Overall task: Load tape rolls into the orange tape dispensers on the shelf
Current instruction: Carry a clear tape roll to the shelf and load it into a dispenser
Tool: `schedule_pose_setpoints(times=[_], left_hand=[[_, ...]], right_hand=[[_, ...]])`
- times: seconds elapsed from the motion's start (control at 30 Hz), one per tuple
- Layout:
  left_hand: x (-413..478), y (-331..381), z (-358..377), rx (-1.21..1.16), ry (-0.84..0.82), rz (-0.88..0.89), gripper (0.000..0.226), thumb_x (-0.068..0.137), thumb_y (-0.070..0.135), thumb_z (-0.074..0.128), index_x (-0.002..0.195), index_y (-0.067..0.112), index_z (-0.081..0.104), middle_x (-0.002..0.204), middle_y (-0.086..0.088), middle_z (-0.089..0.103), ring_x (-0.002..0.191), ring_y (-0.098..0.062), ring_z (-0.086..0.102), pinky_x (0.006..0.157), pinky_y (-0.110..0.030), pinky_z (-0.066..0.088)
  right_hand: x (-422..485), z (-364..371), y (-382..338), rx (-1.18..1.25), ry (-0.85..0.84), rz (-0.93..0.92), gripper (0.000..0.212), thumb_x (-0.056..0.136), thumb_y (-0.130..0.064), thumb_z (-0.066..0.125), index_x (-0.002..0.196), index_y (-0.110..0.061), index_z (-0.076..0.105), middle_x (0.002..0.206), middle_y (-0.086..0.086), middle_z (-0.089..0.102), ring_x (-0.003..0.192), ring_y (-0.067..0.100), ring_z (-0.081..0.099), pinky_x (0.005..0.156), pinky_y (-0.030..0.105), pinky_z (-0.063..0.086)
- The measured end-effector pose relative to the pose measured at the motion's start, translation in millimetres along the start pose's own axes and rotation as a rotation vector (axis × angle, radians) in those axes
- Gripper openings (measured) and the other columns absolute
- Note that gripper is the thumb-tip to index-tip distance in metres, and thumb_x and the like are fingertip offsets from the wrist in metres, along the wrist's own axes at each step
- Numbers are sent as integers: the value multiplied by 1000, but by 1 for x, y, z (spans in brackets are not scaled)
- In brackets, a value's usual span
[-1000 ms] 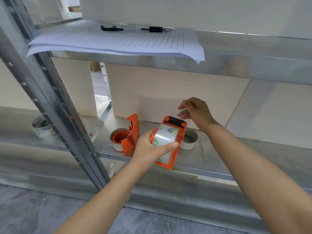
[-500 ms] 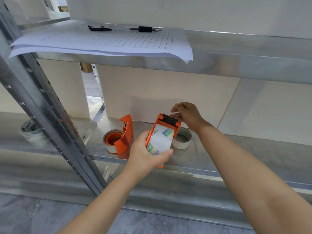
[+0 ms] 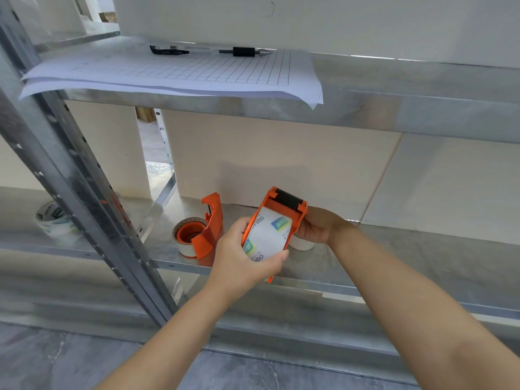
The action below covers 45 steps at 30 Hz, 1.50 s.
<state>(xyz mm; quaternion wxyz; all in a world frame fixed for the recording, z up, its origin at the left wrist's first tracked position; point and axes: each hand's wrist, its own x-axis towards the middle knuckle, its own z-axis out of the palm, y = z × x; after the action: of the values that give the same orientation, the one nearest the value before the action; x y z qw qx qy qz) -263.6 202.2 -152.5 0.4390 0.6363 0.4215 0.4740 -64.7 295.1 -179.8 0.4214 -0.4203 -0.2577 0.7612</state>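
Orange tape dispenser (image 3: pixel 292 205), loaded with a white roll of tape (image 3: pixel 268 235) printed with small blue and green logos, is held up between both hands just in front of the lower metal shelf (image 3: pixel 422 257), above its front edge. The left hand (image 3: pixel 247 260) wraps around the near, lower end, thumb pressed across the face of the roll and fingers curled behind the orange frame, so it is closed firmly on the dispenser. The right hand (image 3: pixel 318 228) comes in from the right and grips the far side of the frame near its top, just under the black roller; its fingers are mostly hidden behind the dispenser, but the hand is closed against it. The dispenser tilts, with its black roller end pointing up and away from the person. Partly hidden behind the right hand, a second white tape roll (image 3: pixel 302 244) sits on the shelf. To the left, on the same shelf, a second orange dispenser (image 3: pixel 209 235) stands with a roll already in it, well clear of the hands. Further left, beyond the slanted metal upright (image 3: pixel 84 198), another roll of printed tape (image 3: pixel 52 218) lies on the neighbouring shelf. On the shelf above, sheets of gridded paper (image 3: pixel 183 74) overhang the edge, with a pen (image 3: pixel 244 52) lying on top.
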Motion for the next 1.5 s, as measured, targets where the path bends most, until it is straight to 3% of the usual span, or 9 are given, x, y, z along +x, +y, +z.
schedule_pose_setpoints(times=[0.3,0.53,0.8,0.97,1.03,1.1,1.2,1.33,1.5], left_hand=[[5,-6,2,-108,31,-26,44,50,43,76,88,28,60,82,8,67,71,1,64,62,-15,51],[14,-21,-1,-255,120,-125,36,63,20,78,94,28,61,93,-1,70,81,-5,68,68,-18,55],[31,-32,5,-691,206,-331,26,76,25,65,101,15,65,83,3,73,78,-10,70,72,-25,56],[30,-40,18,-794,249,-450,69,65,41,66,121,2,59,114,-19,66,105,-31,64,95,-45,50],[29,-51,18,-820,273,-511,54,69,42,67,109,6,65,99,-16,68,87,-25,69,78,-39,58],[28,-63,18,-791,267,-551,34,78,40,63,97,12,67,87,-10,69,75,-19,69,67,-34,59],[29,-77,18,-604,256,-605,38,86,49,52,102,18,66,109,-10,71,99,-24,68,89,-39,53],[25,-104,14,-55,180,-605,56,91,59,29,125,20,53,129,-5,58,121,-28,53,107,-42,39],[33,-112,8,113,85,-658,60,92,61,23,103,15,60,69,-6,61,66,-22,63,60,-31,51]], right_hand=[[1,2,25,133,35,-33,41,93,-26,46,124,-2,55,111,15,64,100,27,63,95,40,48],[-13,6,48,194,-38,-123,39,71,-46,58,89,-14,73,86,4,68,79,19,64,79,34,41],[-12,32,55,126,-24,-247,48,87,-49,46,113,-15,68,118,10,68,112,24,63,95,36,50],[2,48,71,195,128,-232,61,87,-57,33,82,-17,78,88,8,77,82,21,73,67,30,58],[10,49,77,180,224,-221,54,86,-54,38,81,-16,76,81,9,76,76,22,73,66,30,57],[12,49,77,133,317,-169,44,87,-48,43,93,-14,70,85,11,75,80,26,71,74,36,57],[16,46,73,52,450,-135,33,91,-35,44,112,-15,60,104,17,69,99,34,66,94,48,51],[25,39,65,-145,535,-260,25,94,-14,38,110,-11,57,95,9,69,82,22,65,76,31,54],[40,33,63,-266,589,-260,26,94,-13,39,110,-7,58,107,12,65,93,25,64,87,35,52]])
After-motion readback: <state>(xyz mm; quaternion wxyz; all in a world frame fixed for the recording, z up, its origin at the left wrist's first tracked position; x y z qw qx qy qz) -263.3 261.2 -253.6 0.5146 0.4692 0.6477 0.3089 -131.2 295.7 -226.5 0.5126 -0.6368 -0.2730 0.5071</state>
